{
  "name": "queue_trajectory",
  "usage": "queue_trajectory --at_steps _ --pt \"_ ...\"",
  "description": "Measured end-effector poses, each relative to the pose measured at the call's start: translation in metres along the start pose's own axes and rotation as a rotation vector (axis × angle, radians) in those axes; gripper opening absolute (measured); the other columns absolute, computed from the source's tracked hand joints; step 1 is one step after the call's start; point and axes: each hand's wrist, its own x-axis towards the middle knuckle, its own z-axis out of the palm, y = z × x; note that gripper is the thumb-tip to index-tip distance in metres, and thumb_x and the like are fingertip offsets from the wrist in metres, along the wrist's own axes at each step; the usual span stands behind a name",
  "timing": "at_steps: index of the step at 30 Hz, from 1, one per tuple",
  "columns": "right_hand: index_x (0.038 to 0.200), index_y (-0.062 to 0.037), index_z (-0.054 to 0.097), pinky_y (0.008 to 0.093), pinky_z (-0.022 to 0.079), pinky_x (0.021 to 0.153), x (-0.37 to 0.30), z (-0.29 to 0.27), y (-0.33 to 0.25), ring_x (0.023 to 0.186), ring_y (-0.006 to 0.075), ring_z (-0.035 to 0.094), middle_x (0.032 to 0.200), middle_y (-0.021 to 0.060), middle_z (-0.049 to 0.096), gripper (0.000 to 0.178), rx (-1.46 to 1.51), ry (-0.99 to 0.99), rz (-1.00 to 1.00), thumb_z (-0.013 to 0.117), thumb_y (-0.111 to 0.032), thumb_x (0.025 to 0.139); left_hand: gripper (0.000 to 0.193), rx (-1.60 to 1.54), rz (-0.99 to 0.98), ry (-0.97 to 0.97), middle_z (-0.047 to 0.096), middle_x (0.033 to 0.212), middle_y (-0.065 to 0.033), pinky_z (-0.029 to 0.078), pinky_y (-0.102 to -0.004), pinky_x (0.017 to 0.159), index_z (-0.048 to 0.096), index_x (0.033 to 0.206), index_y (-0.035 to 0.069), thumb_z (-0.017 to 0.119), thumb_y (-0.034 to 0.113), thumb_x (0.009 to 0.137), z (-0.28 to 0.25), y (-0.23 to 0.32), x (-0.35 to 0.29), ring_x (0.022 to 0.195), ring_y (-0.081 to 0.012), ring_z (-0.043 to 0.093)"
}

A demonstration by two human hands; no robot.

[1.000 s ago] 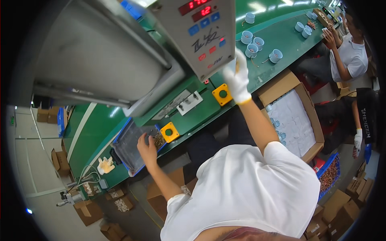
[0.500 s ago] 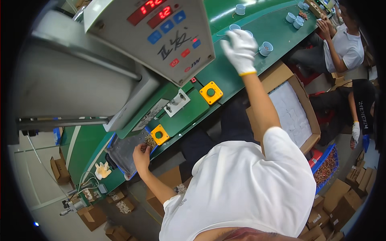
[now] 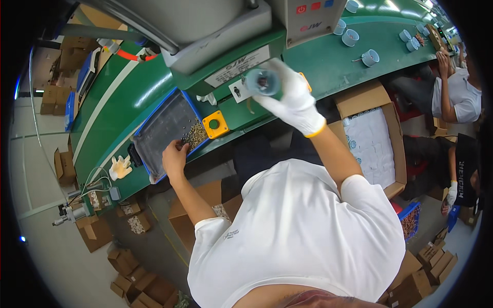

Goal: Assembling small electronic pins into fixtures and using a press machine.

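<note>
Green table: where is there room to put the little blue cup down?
Bare green table lies between the grey machine and the blue cups. The blue tray is crowded at its near corner, by small parts and the left hand.

Factory floor, assembly line. Long green workbench (image 3: 354, 56) runs along the line, a grey machine housing (image 3: 205, 20) with a control panel (image 3: 313, 15) mounted above it. Yellow push-button boxes (image 3: 215, 124) on the bench front. Blue tray (image 3: 164, 128) of small loose parts. Open cardboard cartons (image 3: 375, 138) beside the stations, more boxes (image 3: 128, 262) on the concrete floor. Other seated workers (image 3: 457, 92) further down the bench.
</note>
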Motion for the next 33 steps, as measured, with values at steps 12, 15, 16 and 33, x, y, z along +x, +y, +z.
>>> queue_trajectory --at_steps 12,15,16,33 --pt "0.130 -0.0047 0.063 0.0507 0.057 0.093 0.007 0.046 0.006 0.108 0.0430 0.070 0.121 0.0170 0.071 0.053 -0.220 -0.088 -0.086 0.087 -0.023 0.086 0.028 -0.182 0.200 -0.010 0.082 0.095 -0.0183 0.060 -0.0439 0.084 0.083 0.114 0.002 0.085 0.018 0.091 0.012 -0.040 0.005 0.090 -0.0353 0.080" --pt "0.128 -0.0047 0.063 0.0508 0.057 0.091 0.010 0.043 0.004 0.106 0.0420 0.070 0.118 0.0159 0.071 0.052 -0.203 -0.080 -0.091 0.088 -0.023 0.086 0.030 -0.124 0.209 -0.013 0.082 0.094 -0.0179 0.060 -0.0429 0.083 0.083 0.113 0.002 0.087 0.020 0.089 0.006 -0.033 0.001 0.089 -0.0349 0.080" --pt "0.127 -0.0047 0.063 0.0505 0.056 0.091 0.011 0.043 0.003 0.105 0.0413 0.070 0.116 0.0153 0.070 0.051 -0.160 -0.093 -0.075 0.088 -0.023 0.086 0.030 -0.126 0.206 -0.013 0.082 0.094 -0.0179 0.060 -0.0429 0.083 0.083 0.113 0.002 0.087 0.020 0.089 0.004 -0.031 0.000 0.089 -0.0349 0.080" --pt "0.109 -0.0011 0.067 0.0496 0.060 0.085 0.036 0.039 -0.008 0.095 0.0397 0.074 0.101 0.0167 0.072 0.042 -0.375 -0.314 0.130 0.086 -0.032 0.089 0.018 -0.232 0.245 -0.207 0.074 0.088 -0.0184 0.055 -0.0437 0.077 0.081 0.100 -0.001 0.084 0.014 0.090 0.015 0.001 0.016 0.083 -0.0321 0.074"
